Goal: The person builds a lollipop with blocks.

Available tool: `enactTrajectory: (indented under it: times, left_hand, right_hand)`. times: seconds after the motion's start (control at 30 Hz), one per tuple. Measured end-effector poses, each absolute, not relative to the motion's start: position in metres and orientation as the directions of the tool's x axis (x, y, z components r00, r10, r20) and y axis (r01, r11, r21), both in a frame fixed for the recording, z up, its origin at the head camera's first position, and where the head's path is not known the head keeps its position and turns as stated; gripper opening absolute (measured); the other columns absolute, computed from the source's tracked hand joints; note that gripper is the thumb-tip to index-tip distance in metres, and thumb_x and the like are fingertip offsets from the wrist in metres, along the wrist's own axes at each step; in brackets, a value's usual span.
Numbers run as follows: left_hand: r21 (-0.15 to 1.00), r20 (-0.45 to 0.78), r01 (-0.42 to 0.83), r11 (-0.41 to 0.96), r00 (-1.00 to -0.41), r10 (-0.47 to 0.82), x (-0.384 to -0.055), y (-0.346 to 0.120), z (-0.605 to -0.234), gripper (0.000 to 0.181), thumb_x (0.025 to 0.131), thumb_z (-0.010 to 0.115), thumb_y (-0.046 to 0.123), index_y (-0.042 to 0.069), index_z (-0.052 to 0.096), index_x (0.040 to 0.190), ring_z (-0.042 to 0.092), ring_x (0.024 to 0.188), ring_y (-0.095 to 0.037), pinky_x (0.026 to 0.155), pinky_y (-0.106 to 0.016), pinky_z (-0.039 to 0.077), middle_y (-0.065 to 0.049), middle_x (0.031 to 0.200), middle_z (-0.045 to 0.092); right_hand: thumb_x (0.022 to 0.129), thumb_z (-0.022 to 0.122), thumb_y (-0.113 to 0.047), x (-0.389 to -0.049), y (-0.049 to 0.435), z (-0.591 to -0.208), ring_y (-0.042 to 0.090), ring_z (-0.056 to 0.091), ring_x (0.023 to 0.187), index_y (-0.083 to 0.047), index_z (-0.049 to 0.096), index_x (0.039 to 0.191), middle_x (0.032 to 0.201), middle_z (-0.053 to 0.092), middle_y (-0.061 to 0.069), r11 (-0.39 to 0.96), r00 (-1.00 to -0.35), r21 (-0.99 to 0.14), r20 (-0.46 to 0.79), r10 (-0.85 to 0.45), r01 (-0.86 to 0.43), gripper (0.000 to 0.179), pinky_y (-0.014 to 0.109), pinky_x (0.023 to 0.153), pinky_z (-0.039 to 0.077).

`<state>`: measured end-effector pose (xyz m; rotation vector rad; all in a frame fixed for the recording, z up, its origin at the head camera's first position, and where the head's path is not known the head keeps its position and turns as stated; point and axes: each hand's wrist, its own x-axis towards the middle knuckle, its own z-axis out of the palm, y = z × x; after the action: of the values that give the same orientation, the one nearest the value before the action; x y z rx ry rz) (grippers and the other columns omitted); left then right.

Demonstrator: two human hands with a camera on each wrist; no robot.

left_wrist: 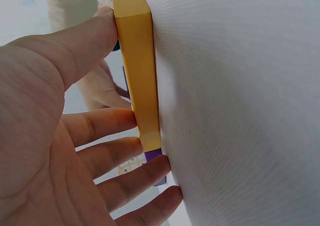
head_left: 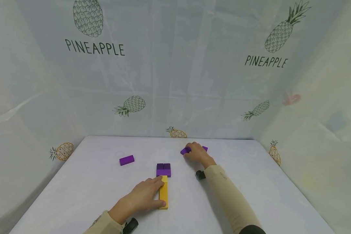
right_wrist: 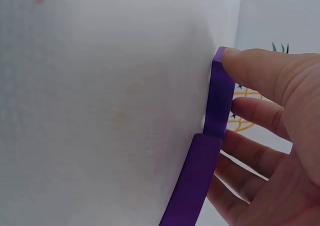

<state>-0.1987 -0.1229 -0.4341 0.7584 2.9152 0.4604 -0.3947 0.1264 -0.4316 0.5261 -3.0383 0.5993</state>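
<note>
On the white table lies a long yellow block [head_left: 163, 193], its far end up against a group of purple blocks [head_left: 163, 173]. My left hand [head_left: 143, 195] rests over it with straight, spread fingers. In the left wrist view the thumb touches one end of the yellow block [left_wrist: 137, 71] and fingertips lie along its side. Farther back, my right hand [head_left: 196, 152] pinches a purple block [right_wrist: 220, 98] between thumb and fingers. Another purple block [right_wrist: 192, 181] meets its end at a slight angle; the hand partly hides both in the head view.
A single purple block [head_left: 127, 160] lies at the back left of the table [head_left: 99, 195]. Pineapple-printed cloth [head_left: 175, 71] hangs behind the table and along both sides.
</note>
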Motion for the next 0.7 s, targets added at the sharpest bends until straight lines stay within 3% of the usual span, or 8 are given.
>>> enactTrajectory:
  times: [0.23, 0.53, 0.7]
  left_hand:
    - [0.310, -0.009, 0.469, 0.827, -0.869, 0.496, -0.198, -0.123, -0.432, 0.073, 0.080, 0.067, 0.059, 0.009, 0.054, 0.132, 0.048, 0.124, -0.033, 0.098, -0.051, 0.043, -0.012, 0.147, 0.041]
    - [0.321, -0.051, 0.438, 0.840, -0.877, 0.477, -0.200, -0.122, -0.433, 0.075, 0.078, 0.066, 0.062, 0.012, 0.054, 0.133, 0.048, 0.124, -0.033, 0.099, -0.052, 0.042, -0.010, 0.148, 0.041]
    - [0.314, -0.042, 0.446, 0.838, -0.875, 0.482, -0.200, -0.122, -0.434, 0.075, 0.079, 0.066, 0.062, 0.011, 0.054, 0.133, 0.049, 0.124, -0.032, 0.099, -0.051, 0.043, -0.010, 0.148, 0.041]
  right_hand:
    - [0.084, 0.073, -0.026, -0.391, 0.122, -0.431, 0.027, 0.054, 0.108, -0.011, 0.063, 0.121, 0.114, 0.060, 0.009, 0.866, -0.939, -0.371, 0.058, -0.338, -0.335, 0.041, 0.044, 0.096, 0.044]
    - [0.081, 0.074, -0.019, -0.377, 0.114, -0.430, 0.029, 0.050, 0.120, -0.013, 0.064, 0.122, 0.125, 0.060, 0.006, 0.823, -0.892, -0.371, 0.031, -0.452, -0.430, 0.042, 0.046, 0.104, 0.038]
    - [0.081, 0.073, -0.018, -0.370, 0.110, -0.430, 0.026, 0.048, 0.124, -0.014, 0.062, 0.125, 0.131, 0.057, 0.004, 0.785, -0.867, -0.436, -0.018, -0.497, -0.441, 0.046, 0.044, 0.106, 0.037]
